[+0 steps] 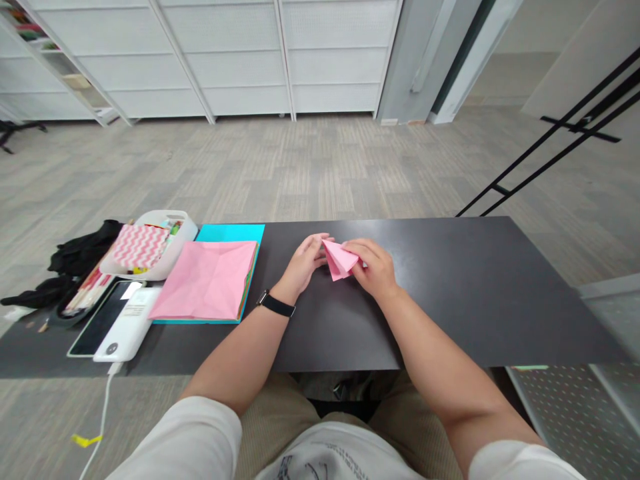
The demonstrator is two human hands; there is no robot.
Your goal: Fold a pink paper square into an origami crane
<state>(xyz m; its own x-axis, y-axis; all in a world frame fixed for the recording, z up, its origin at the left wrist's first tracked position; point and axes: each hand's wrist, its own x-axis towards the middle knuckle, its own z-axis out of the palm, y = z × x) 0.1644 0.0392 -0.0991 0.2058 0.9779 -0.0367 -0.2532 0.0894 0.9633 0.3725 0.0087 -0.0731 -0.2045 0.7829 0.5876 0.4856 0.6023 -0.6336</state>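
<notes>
A small folded piece of pink origami paper (339,259) is held up over the dark table, its layers fanned into pointed flaps. My right hand (374,267) is closed on its right side, pinching it between thumb and fingers. Just left of the paper is my left hand (304,261), a black watch band (276,304) on its wrist. Its fingers are apart and loosely curved, the fingertips close to the paper's left point. Whether they touch it I cannot tell.
On the dark table (450,287), left of my arms, a pink paper sheet (207,277) tops a stack above a blue sheet (230,233). Further left are a white basket (187,233), a phone (97,323), a white power bank (127,327) with a cable (106,403), and black cloth (85,250).
</notes>
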